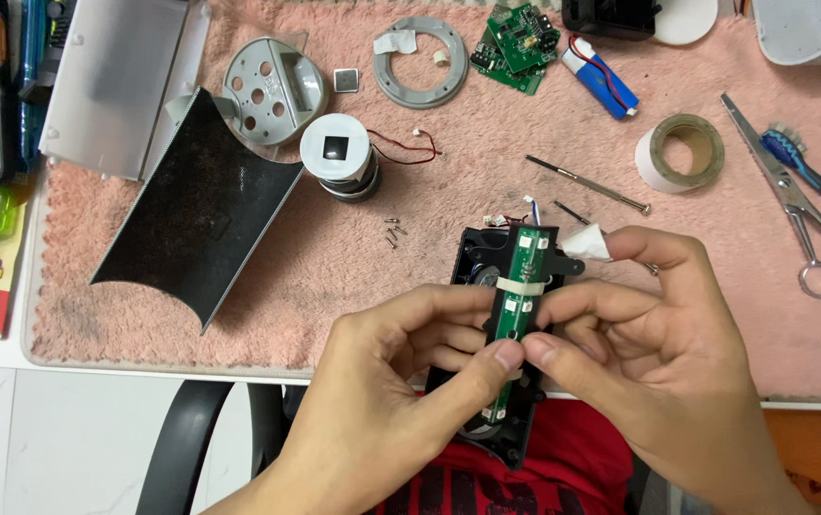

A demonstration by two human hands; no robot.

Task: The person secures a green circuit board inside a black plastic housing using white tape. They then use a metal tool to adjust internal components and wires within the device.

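Two hands grip one black plastic housing (498, 381) bearing a narrow green LED strip board (517, 291), held over the pink mat's (334, 277) near edge. Step, as judged: seating or freeing the strip; next calls for fine thumb pressure. Left hand (401, 381) and right hand (649, 334) pinch closed, thumbs meeting on the strip. Loose screws (392, 232) lie just left of the housing.

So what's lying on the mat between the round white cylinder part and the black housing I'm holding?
In the head view, a few small loose screws lie on the pink mat between the white cylinder and the black housing.
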